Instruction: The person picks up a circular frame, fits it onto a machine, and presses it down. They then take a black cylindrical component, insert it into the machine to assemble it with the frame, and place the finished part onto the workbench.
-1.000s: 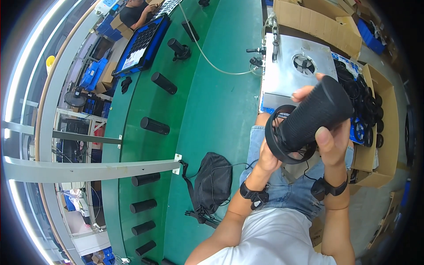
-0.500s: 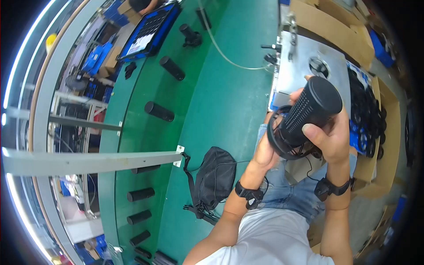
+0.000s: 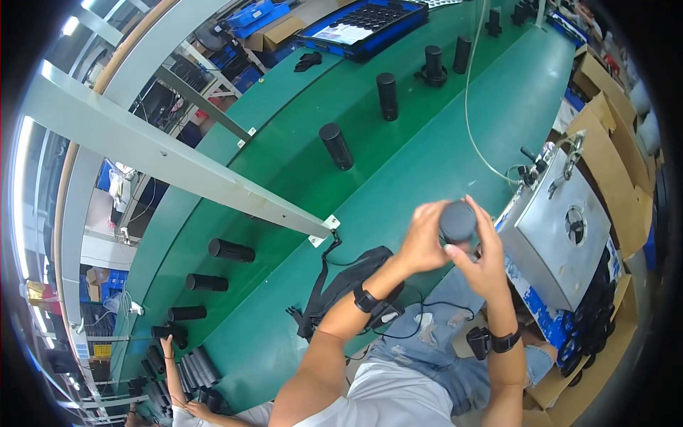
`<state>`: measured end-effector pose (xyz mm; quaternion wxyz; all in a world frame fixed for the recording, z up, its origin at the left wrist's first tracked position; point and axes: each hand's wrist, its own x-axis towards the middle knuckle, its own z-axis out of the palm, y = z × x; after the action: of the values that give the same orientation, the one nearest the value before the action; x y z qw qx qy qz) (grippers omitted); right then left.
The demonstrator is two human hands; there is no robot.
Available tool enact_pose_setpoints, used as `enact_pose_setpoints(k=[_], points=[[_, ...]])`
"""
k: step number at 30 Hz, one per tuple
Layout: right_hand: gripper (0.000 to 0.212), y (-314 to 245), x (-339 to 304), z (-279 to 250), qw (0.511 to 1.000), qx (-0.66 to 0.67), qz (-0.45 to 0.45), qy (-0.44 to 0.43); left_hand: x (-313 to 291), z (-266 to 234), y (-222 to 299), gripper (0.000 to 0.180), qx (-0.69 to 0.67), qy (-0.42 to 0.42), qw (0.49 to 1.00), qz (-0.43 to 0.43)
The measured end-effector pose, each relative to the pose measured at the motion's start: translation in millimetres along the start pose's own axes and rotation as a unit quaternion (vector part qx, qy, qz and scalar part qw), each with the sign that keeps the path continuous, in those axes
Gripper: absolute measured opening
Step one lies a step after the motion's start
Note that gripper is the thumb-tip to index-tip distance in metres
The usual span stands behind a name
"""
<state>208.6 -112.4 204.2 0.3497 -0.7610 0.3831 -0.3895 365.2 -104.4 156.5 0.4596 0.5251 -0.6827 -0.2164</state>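
Between my two hands is a black cylindrical microphone (image 3: 457, 222), its round end facing up toward me. My left hand (image 3: 421, 240) wraps its left side with the fingers bent around it. On the opposite side my right hand (image 3: 486, 257) grips it, thumb across the near side and fingers along the right. The lower part of the microphone, with any ring around it, is hidden by my hands. Both hands are over the near edge of the green bench (image 3: 398, 206), left of a metal box fixture (image 3: 551, 231).
Black cylinders stand or lie along the green belt (image 3: 299, 192). A grey post (image 3: 213, 181) crosses at left. A black bag (image 3: 348, 281) lies near my left forearm. Cardboard boxes (image 3: 615, 142) and black rings (image 3: 587, 334) are at right. Another person's arm (image 3: 173, 373) reaches in at lower left.
My view has swung, bringing more of the belt and another person's arm into sight. The microphone has gone from tilted, with its mesh side and ring showing, to end-on between both hands.
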Motion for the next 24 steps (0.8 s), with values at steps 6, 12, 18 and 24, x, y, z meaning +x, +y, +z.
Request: enact_pose_setpoints(k=[6, 12, 18, 24], points=[[0.063, 55, -27, 8, 0.996, -0.048, 0.075, 0.02, 112, -35, -137, 0.066, 0.034, 0.247, 0.957, -0.145], [0.054, 91, -21, 18, 0.971, -0.008, 0.234, -0.036, 153, -64, -207, 0.076, 0.204, 0.25, 0.9, -0.293], [0.059, 173, 0, 48, 0.981, -0.106, 0.161, -0.033, 183, -55, -193, 0.069, 0.272, 0.323, 0.897, -0.128], [0.065, 207, 27, 80, 0.947, -0.285, 0.146, -0.014, 228, -78, -167, 0.047, 0.323, 0.228, 0.916, 0.063]])
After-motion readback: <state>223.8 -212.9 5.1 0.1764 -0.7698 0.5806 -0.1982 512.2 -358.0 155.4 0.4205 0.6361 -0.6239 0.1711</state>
